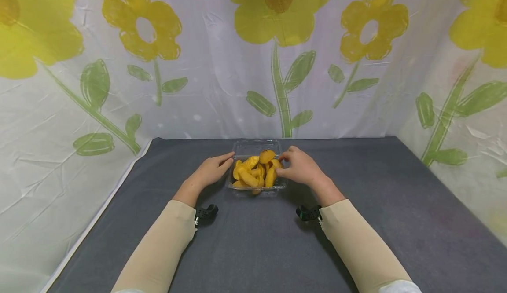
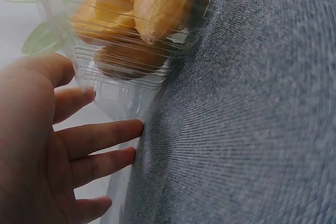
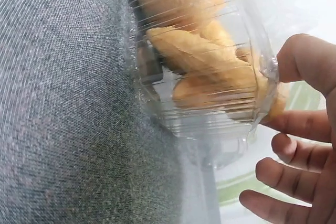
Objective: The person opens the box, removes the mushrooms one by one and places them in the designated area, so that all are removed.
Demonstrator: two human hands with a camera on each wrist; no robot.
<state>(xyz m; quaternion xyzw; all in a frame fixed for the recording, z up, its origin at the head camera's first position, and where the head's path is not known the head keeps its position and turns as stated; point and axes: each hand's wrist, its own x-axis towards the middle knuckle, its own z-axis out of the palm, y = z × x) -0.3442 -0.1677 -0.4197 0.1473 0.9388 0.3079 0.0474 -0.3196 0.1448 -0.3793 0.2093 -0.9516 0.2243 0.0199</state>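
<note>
Gray cloth (image 1: 253, 249), two hands (image 1: 211, 170) (image 1: 302, 166), one box (image 1: 277, 187)

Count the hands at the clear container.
2: the left hand at the left side of the clear container, the right hand at its right side. None seems hidden.

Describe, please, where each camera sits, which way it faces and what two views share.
Head: head-worn, facing forward and down at the clear plastic container of yellow pieces; left hand, right hand and beige sleeves show.
Left wrist: on that wrist, facing the container from the left; the left hand shows.
Right wrist: on that wrist, facing the container from the right; the right hand shows.
Wrist views share the container and gray tablecloth.
</note>
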